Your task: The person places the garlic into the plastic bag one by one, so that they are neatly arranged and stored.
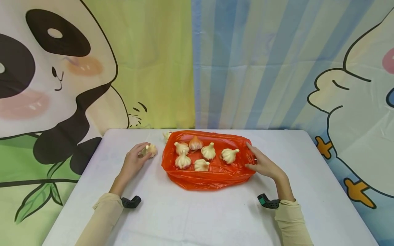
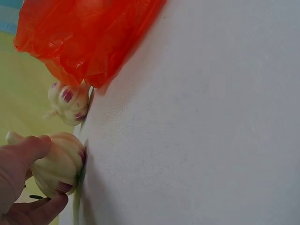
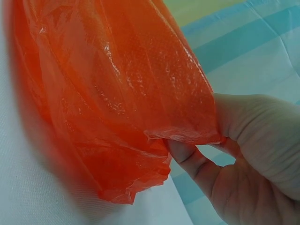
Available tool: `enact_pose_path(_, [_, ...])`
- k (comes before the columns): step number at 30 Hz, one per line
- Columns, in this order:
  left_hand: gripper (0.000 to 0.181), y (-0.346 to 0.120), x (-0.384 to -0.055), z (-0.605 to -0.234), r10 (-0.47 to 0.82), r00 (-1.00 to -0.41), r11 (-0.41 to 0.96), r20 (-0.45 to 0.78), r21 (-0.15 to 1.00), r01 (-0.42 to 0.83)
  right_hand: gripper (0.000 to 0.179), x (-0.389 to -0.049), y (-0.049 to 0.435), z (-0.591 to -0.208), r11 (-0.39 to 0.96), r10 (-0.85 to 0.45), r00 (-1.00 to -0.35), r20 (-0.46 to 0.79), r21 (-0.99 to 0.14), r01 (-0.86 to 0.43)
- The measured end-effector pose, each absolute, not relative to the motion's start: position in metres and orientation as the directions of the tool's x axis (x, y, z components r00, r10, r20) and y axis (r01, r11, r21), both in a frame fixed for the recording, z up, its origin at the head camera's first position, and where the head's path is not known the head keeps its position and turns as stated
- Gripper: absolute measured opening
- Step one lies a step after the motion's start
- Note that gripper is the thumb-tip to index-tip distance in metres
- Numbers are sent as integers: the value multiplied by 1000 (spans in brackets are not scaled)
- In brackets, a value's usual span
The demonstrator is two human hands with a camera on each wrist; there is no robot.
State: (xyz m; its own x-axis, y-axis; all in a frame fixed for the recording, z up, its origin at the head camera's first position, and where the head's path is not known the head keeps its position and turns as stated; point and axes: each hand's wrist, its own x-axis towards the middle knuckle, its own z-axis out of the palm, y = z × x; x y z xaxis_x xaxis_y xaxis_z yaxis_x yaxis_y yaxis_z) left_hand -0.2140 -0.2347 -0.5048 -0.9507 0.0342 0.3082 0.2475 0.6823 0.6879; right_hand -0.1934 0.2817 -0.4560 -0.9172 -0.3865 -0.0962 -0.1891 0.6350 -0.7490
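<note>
A red plastic bag (image 1: pixel 206 179), its mouth spread wide, sits on the table with several garlic bulbs inside, among them one bulb (image 1: pixel 229 155) near its right end. To the left of the bag, my left hand (image 1: pixel 134 160) grips a single garlic bulb (image 2: pixel 61 161) between thumb and fingers; the bulb is at the tabletop. Purple patches mark its pale skin. At the bag's right end, my right hand (image 1: pixel 265 164) pinches the rim, with the thumb on one side of the red film and a finger on the other, as the right wrist view shows.
Another garlic bulb (image 1: pixel 166 136) lies outside the bag at its back left corner, partly hidden by it. The white-covered table (image 1: pixel 200 218) ends at the back against a printed curtain (image 1: pixel 246 68). A black wrist camera (image 1: pixel 131 202) sits on the left wrist.
</note>
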Motion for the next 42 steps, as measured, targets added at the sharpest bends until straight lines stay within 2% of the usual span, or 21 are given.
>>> enact_pose_path(5, [42, -232, -213, -501, 22, -957, 711, 288, 669, 217, 86, -194, 282, -455, 632, -388, -916, -99, -752, -187])
enact_pose_path(9, [39, -228, -212, -489, 27, -942, 741, 334, 626, 243, 86, -195, 282, -454, 635, -386, -918, -91, -748, -192])
enact_pose_path(15, [40, -204, -191, -449, 4, -865, 741, 502, 579, 339, 86, -193, 283, -455, 640, -382, -919, -99, -745, -186])
enact_pose_path(21, [43, -159, -166, -419, 156, -805, 668, 573, 539, 513, 86, -190, 283, -454, 631, -387, -917, -91, -752, -191])
enact_pose_path(26, [42, -112, -165, -405, 326, -799, 571, 505, 568, 592, 86, -190, 284, -454, 632, -386, -919, -81, -749, -199])
enact_pose_path(32, [40, -51, -174, -397, 494, -794, 435, 355, 690, 579, 86, -192, 283, -456, 619, -392, -916, -87, -761, -193])
enact_pose_path(37, [37, -15, -181, -404, 570, -784, 409, 248, 742, 532, 85, -193, 281, -458, 618, -392, -916, -89, -763, -190])
enact_pose_path(42, [40, 4, -183, -416, 607, -776, 445, 168, 738, 508, 85, -194, 280, -455, 623, -391, -916, -86, -758, -195])
